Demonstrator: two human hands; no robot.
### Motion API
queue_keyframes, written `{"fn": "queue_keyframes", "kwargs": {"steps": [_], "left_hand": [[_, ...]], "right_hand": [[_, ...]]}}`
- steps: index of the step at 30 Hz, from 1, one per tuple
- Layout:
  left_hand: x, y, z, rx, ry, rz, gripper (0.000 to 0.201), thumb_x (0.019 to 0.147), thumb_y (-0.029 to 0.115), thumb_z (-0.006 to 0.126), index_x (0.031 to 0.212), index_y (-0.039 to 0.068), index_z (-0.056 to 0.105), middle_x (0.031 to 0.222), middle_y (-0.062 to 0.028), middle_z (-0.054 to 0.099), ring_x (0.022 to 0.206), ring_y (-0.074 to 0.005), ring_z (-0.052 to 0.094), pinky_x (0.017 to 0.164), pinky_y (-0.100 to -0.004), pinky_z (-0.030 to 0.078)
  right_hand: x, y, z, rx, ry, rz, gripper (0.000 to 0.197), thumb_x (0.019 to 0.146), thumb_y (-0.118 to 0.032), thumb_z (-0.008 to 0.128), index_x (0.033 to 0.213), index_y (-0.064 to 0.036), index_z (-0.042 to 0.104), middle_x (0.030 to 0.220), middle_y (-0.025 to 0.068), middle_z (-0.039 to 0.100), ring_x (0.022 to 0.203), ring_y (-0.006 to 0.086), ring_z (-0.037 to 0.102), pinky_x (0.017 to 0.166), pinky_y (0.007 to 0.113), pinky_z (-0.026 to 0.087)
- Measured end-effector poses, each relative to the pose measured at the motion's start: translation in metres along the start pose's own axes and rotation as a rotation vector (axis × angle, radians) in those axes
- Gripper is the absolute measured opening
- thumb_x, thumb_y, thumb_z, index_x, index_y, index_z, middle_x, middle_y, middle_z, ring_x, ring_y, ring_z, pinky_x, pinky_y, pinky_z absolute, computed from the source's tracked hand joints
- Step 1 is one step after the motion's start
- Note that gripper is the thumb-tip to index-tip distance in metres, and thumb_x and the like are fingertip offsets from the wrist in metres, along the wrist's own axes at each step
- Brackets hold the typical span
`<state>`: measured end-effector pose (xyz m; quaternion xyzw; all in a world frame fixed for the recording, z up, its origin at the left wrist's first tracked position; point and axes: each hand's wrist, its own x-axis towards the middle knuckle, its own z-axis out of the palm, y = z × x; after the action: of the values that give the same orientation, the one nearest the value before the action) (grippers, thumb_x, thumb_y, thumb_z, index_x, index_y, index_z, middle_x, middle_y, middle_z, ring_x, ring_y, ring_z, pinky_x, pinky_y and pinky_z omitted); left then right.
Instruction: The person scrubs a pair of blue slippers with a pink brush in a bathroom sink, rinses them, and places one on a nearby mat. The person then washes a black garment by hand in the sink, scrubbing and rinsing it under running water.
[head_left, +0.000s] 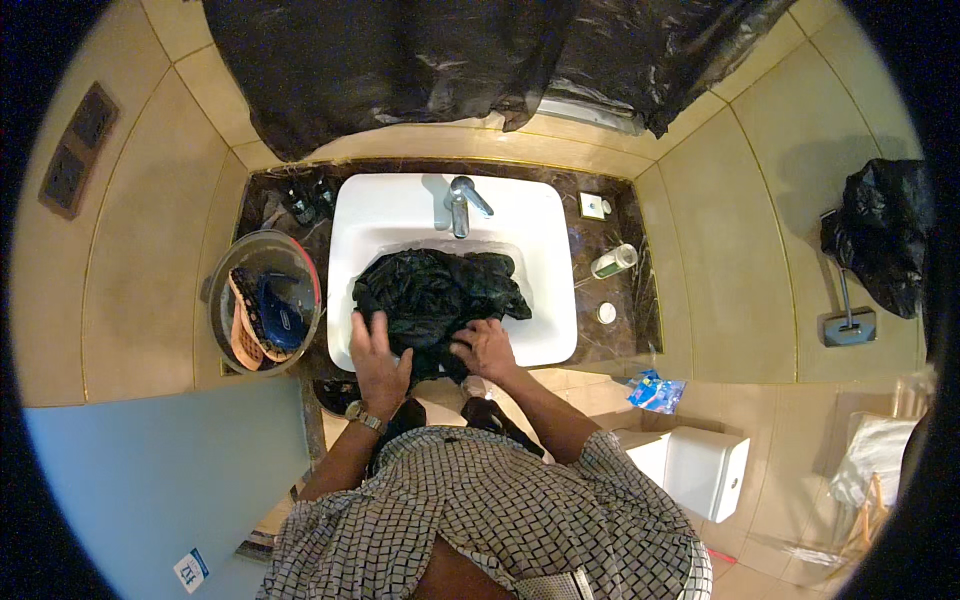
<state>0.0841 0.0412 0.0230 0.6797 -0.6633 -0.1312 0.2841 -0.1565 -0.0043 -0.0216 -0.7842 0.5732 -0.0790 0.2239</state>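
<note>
White sink (pixel 385 200) lies partly hidden beneath black cloth (pixel 430 290).

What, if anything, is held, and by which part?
The right hand touches the near side of the black cloth; a hold cannot be confirmed. The left hand looks open.

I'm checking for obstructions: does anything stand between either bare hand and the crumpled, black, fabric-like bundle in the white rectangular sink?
Nothing visible does. The left hand and right hand are at the near side of the crumpled black bundle. The silver metal faucet stands beyond it, at the white sink's far side.
</note>
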Motion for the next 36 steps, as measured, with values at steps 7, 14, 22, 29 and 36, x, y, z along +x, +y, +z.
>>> {"fn": "queue_keyframes", "kwargs": {"steps": [7,14,22,29,36], "left_hand": [[0.031,-0.049,0.058,0.084,-0.284,0.094,0.059,0.09,0.035,0.081,0.142,0.011,0.064,0.16,-0.0248,0.042,0.135,-0.0466,0.052,0.113,-0.069,0.037],[0.07,-0.061,0.097,0.209,-0.444,0.031,0.046,0.09,0.042,0.079,0.123,0.012,0.069,0.135,-0.0131,0.059,0.114,-0.0369,0.064,0.1,-0.0605,0.043],[0.097,-0.048,0.123,0.354,-0.477,-0.113,0.046,0.086,0.042,0.083,0.118,0.011,0.072,0.13,-0.0136,0.053,0.117,-0.0371,0.059,0.101,-0.058,0.044],[0.105,-0.06,0.098,-0.153,-0.483,-0.162,0.07,0.086,0.039,0.083,0.142,0.004,0.06,0.151,-0.0211,0.046,0.131,-0.0472,0.054,0.104,-0.051,0.05],[0.055,-0.018,0.033,0.106,-0.541,0.311,0.099,0.09,0.053,0.079,0.165,0.009,0.032,0.173,-0.0289,0.015,0.158,-0.0491,0.021,0.12,-0.0736,0.018]], "right_hand": [[0.054,0.024,0.023,-0.145,0.046,0.098,0.027,0.089,-0.027,0.076,0.103,-0.0052,0.078,0.113,0.018,0.072,0.113,0.0384,0.061,0.096,0.049,0.052],[0.086,0.063,0.069,-0.317,-0.066,0.294,0.035,0.093,-0.036,0.072,0.114,-0.0075,0.076,0.122,0.0241,0.067,0.123,0.0435,0.057,0.1,0.051,0.053],[0.094,0.029,0.009,-0.171,-0.36,0.295,0.038,0.096,-0.036,0.068,0.12,-0.0079,0.072,0.122,0.0194,0.07,0.119,0.0428,0.061,0.103,0.05,0.052],[0.092,0.043,-0.061,0.123,0.295,-0.236,0.044,0.086,-0.028,0.083,0.125,-0.0121,0.071,0.13,0.0186,0.066,0.128,0.0404,0.057,0.101,0.053,0.049],[0.117,0.074,-0.02,-0.066,0.149,-0.244,0.077,0.08,-0.045,0.085,0.149,-0.0255,0.057,0.159,0.0203,0.042,0.145,0.0468,0.038,0.111,0.069,0.035]]}}
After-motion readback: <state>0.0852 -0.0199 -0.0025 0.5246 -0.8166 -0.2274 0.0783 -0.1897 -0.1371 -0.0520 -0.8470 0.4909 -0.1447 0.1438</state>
